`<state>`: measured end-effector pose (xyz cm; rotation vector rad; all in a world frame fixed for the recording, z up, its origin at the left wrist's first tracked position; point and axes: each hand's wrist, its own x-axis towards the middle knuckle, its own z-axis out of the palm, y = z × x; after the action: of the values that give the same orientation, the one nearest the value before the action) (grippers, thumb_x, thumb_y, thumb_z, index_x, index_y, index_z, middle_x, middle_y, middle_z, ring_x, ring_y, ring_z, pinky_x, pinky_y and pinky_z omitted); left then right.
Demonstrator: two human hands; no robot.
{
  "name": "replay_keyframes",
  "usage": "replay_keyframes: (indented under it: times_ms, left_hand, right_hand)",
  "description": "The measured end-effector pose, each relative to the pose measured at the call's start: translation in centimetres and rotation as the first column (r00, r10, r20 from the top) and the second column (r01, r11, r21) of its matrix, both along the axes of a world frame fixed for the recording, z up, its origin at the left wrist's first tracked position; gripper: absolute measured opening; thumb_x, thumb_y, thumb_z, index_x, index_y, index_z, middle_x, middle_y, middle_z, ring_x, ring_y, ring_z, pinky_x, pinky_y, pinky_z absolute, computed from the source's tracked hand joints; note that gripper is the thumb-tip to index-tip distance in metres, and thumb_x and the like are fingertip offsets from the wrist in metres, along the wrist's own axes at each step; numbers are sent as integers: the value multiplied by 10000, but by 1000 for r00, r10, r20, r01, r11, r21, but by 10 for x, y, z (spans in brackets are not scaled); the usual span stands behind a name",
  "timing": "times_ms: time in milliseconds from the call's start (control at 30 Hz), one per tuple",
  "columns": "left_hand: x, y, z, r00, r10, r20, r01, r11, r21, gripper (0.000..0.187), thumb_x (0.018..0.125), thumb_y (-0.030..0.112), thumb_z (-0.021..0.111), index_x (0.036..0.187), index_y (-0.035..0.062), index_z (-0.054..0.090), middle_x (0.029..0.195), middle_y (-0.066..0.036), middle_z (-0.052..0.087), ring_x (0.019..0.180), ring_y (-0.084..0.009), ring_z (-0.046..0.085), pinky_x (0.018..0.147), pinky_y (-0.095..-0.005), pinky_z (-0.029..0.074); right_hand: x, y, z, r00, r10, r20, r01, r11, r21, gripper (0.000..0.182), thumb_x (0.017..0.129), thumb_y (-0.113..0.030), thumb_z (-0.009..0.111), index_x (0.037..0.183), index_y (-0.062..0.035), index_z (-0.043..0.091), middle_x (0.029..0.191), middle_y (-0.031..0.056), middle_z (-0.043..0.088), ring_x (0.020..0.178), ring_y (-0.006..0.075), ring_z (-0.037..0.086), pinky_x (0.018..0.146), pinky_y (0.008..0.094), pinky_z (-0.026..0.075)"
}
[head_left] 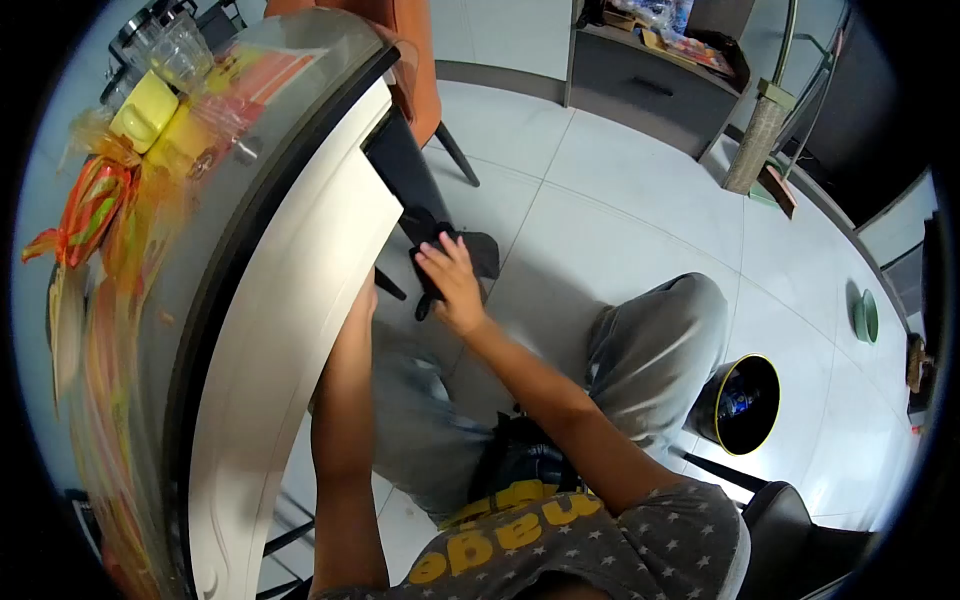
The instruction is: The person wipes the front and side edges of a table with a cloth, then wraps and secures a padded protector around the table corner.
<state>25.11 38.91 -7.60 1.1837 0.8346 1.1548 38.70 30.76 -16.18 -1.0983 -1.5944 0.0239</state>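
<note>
My left hand (369,297) is mostly hidden beside the cream side panel (300,270) of the table; its fingers do not show. My right hand (452,284) has its fingers stretched out and slightly spread. It lies against a black object (425,262) with strap-like ends, whose kind I cannot make out. Beside it, a dark grey flat piece (482,252) with a rounded corner sticks out. Just above, a long black surface (402,160) runs out from under the table's edge.
A glass-like tabletop (240,220) on the left carries a yellow mug (145,110), glasses and a coloured plastic bag (95,210). An orange chair (415,70) stands behind. On the floor are a black bin (707,408) and a green bowl (866,316).
</note>
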Motion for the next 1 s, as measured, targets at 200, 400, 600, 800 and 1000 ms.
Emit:
replay_keyframes:
  times_ms: [200, 400, 600, 800, 1000]
  left_hand:
    - [-5, 3, 0, 1000, 12, -25, -12, 1000, 5, 469, 949, 301, 480, 1332, 43, 399, 1292, -131, 495, 1177, -280, 489, 1001, -487, 368]
    - [-5, -3, 3, 997, 24, 74, -24, 1000, 4, 448, 949, 285, 479, 1322, 47, 408, 1254, -149, 519, 1142, -282, 517, 981, -479, 386]
    - [-11, 4, 0, 997, 43, 70, -43, 999, 2, 421, 951, 278, 473, 1302, 50, 427, 1234, -134, 533, 1128, -271, 522, 966, -453, 396]
    - [-17, 8, -6, 995, 77, 58, -77, 997, -6, 396, 952, 270, 467, 1281, 52, 445, 1213, -120, 546, 1113, -260, 526, 950, -427, 407]
    - [-4, -3, -22, 982, 168, -88, -174, 983, -60, 372, 953, 263, 460, 1261, 54, 464, 1193, -106, 559, 1099, -249, 530, 934, -401, 417]
  right_hand:
    - [13, -2, 47, 979, -124, -163, 165, 949, 269, 505, 676, 31, 628, 1168, -72, 574, 1256, 153, 495, 1242, 384, 412, 1021, 521, 347]
    - [28, 44, 67, 994, -83, 70, 50, 924, 378, 597, 646, 29, 622, 1225, -89, 534, 1250, 168, 488, 1219, 375, 430, 1009, 519, 362]
    - [45, 33, -62, 985, -157, -67, 149, 982, -113, 749, 622, 161, 522, 1329, -62, 422, 1320, 176, 464, 1209, 348, 454, 1034, 375, 354]
    - [39, 10, -68, 966, -255, -40, 238, 940, -243, 731, 612, 134, 566, 1306, -53, 430, 1267, 161, 515, 1121, 360, 507, 965, 391, 412]
    - [12, -9, 49, 965, -251, 78, 211, 917, 338, 378, 654, -22, 602, 1030, -49, 620, 1149, 102, 590, 978, 303, 563, 828, 383, 480]
